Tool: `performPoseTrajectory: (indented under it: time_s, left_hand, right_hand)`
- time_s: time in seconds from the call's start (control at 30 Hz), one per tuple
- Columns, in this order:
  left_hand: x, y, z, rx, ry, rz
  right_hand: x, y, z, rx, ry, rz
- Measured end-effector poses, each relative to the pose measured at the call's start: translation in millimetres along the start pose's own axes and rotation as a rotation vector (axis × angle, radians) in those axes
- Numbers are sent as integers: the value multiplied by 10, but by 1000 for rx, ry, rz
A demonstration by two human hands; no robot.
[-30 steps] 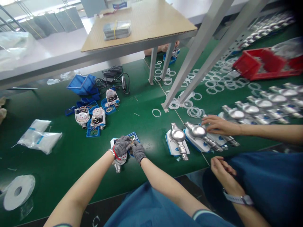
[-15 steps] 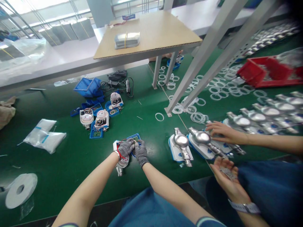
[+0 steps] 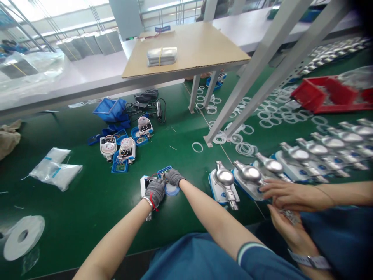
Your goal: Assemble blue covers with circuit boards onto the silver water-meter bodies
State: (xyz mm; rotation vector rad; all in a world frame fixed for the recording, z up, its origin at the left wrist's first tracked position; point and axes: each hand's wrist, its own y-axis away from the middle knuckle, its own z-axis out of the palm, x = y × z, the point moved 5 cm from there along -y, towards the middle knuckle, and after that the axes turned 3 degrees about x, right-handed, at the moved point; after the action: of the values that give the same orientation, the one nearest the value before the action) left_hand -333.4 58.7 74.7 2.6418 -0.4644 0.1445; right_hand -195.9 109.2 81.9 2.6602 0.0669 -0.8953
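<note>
My left hand (image 3: pixel 155 191), in a grey glove, lies over a white meter housing (image 3: pixel 145 186) and covers much of it. My right hand (image 3: pixel 174 177), gloved too, is at a blue-rimmed cover (image 3: pixel 171 189) just right of the housing. Both hands are closed, and their fingertips meet between the two parts. Thin wires (image 3: pixel 154 175) run from the housing towards the fingertips; whatever is pinched there is hidden. A small blue frame (image 3: pixel 164 169) shows behind the fingers.
Similar opened housings (image 3: pixel 126 149) sit by a blue bin (image 3: pixel 110 109), back left. A co-worker's hands (image 3: pixel 287 194) hold small metal pieces on the right, beside a row of silver-bodied units (image 3: pixel 225 177). Metal posts (image 3: pixel 233 97) and white rings (image 3: pixel 197 147) stand or lie beyond. A tape roll (image 3: pixel 25 237) lies left.
My right hand has turned sideways and moved slightly up, uncovering the blue-rimmed cover. My left hand has shifted a little down and right. The co-worker's hands have come together.
</note>
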Motion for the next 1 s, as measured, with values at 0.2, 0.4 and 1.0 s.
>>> performPoseTrajectory:
  time_s: [0.2, 0.4, 1.0]
  left_hand:
    - [10, 93, 70, 35, 21, -18]
    - [-317, 44, -99, 379, 72, -171]
    - [148, 312, 73, 186, -16, 103]
  right_hand:
    - [-90, -258, 215, -21, 72, 179]
    - [186, -294, -306, 44, 127, 89]
    - [-15, -281, -185, -100, -24, -362]
